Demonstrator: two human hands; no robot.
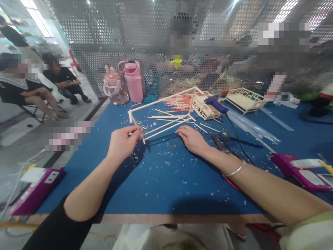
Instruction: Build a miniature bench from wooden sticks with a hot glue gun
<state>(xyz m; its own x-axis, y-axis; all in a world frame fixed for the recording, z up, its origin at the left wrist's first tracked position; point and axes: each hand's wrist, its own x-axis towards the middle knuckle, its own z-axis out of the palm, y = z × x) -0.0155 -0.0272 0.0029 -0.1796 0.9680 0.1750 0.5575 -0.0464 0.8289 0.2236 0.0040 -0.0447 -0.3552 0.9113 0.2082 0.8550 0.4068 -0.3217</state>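
A rectangular frame of thin wooden sticks [163, 99] stands tilted above the blue tabletop. My left hand [126, 139] pinches its near left end between thumb and fingers. Just below the frame's lower right part is my right hand [191, 139], fingers curled together at the tips and apart from the sticks. Whatever those fingertips hold, if anything, is hidden. Beyond the frame lie loose wooden sticks [166, 117] and a pile of red-tipped sticks [179, 101]. A blue glue gun [217, 104] rests to the right, by a small stick-built piece [208, 110].
Pliers [221, 142] lie beside my right forearm. Clear glue sticks [253, 126] and a finished small wooden bed [244, 99] are at right. Purple power strips [39, 191] flank the table. A pink bottle [134, 81] stands at the back before a perforated metal screen [145, 45].
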